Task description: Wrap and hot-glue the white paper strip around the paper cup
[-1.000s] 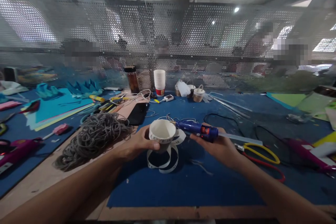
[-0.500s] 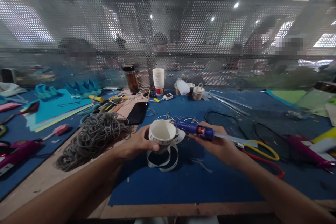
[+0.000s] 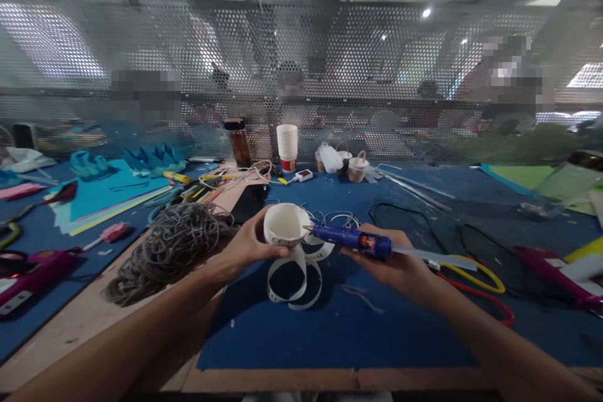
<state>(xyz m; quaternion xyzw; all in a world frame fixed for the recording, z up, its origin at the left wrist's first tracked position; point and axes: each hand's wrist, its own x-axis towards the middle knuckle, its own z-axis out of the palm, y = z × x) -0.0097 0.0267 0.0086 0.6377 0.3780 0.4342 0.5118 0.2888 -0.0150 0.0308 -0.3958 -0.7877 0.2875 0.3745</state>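
Note:
My left hand (image 3: 260,239) is closed around a white paper cup (image 3: 286,223), its mouth tipped up toward me. A white ribbon with dark print (image 3: 287,298) runs around the cup near its rim and hangs in loops down to the mat. In my right hand (image 3: 384,260) is a blue glue gun (image 3: 351,238), with a clear glue stick (image 3: 433,255) poking out of its back end. The gun's nozzle points left, at the right side of the cup's rim; whether it touches I cannot tell. The fingers under the gun are partly hidden.
A tangle of grey cord (image 3: 172,248) lies left of my hands, by a dark phone (image 3: 249,202). Stacked paper cups (image 3: 287,146) and a lidded bottle (image 3: 238,143) stand at the back, before a perforated metal screen (image 3: 330,50). Scissors with yellow and red handles (image 3: 494,282) lie right.
The cup has tilted in my left hand, and its ribbon loops have shifted. The glue gun's nozzle has dipped slightly beside the rim. The view has moved a little.

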